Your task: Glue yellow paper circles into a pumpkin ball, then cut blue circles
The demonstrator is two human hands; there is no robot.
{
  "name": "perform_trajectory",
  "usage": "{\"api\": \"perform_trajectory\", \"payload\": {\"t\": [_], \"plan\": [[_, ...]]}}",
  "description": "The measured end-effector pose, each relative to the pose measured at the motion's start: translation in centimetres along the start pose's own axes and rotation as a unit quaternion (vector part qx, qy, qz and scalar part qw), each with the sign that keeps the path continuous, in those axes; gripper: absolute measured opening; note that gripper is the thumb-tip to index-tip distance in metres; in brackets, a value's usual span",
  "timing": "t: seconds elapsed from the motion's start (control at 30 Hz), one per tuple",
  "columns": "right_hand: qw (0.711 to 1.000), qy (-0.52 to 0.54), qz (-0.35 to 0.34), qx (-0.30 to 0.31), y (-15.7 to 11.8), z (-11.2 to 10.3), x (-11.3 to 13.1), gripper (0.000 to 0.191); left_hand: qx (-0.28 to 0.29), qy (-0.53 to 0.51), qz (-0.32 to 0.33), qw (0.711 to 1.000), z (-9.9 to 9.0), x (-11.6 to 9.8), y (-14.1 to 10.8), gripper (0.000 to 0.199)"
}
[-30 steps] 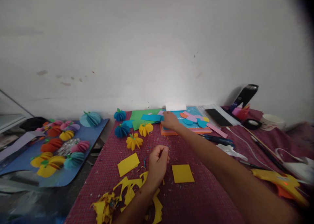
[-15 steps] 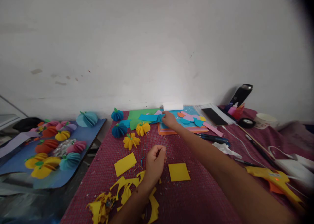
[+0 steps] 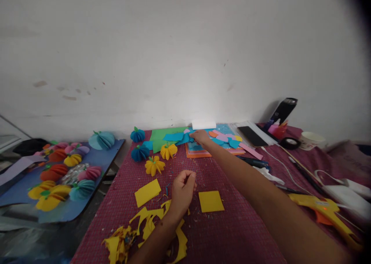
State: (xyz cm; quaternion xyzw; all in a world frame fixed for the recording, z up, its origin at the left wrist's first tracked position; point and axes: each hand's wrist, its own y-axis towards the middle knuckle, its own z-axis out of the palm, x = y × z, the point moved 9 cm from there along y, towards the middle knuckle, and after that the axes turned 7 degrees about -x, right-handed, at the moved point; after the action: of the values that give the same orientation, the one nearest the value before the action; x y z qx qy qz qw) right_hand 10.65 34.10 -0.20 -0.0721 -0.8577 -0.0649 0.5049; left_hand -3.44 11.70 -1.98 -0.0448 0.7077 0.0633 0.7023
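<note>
My right hand reaches to the back of the table, its fingers closed at the edge of a blue paper piece among other cut pieces. My left hand is curled above the cloth in the middle, thumb against the fingers; whatever it may hold is hidden. Around it lie a folded yellow paper, a yellow paper square and yellow paper offcuts. Beyond stand yellow paper pumpkins and blue paper pumpkins, beside green paper.
On the right are a yellow glue gun with a lit orange light, a phone, a black bottle and a paper cup. A blue side table at left bears several colourful paper pumpkins. A white wall rises behind.
My right hand has shifted slightly at the blue paper, its wrist a little flatter. My left hand stays curled in place. The whole view has moved very slightly.
</note>
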Motion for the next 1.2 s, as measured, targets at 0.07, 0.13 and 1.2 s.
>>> {"api": "perform_trajectory", "payload": {"t": [0.07,0.13,1.2], "plan": [[1.0,0.015,-0.002,-0.01,0.0,-0.4,0.0,0.023,-0.001,-0.002,-0.003,1.0,0.0,0.1,0.0,0.026],[1.0,0.028,-0.001,-0.011,-0.2,-0.5,0.1,0.024,-0.001,-0.002,-0.005,1.0,0.1,0.1,0.0,0.026],[0.963,-0.205,0.006,0.173,0.3,0.9,-1.4,0.036,0.019,0.002,-0.007,1.0,0.4,0.1,-0.1,0.027]]}}
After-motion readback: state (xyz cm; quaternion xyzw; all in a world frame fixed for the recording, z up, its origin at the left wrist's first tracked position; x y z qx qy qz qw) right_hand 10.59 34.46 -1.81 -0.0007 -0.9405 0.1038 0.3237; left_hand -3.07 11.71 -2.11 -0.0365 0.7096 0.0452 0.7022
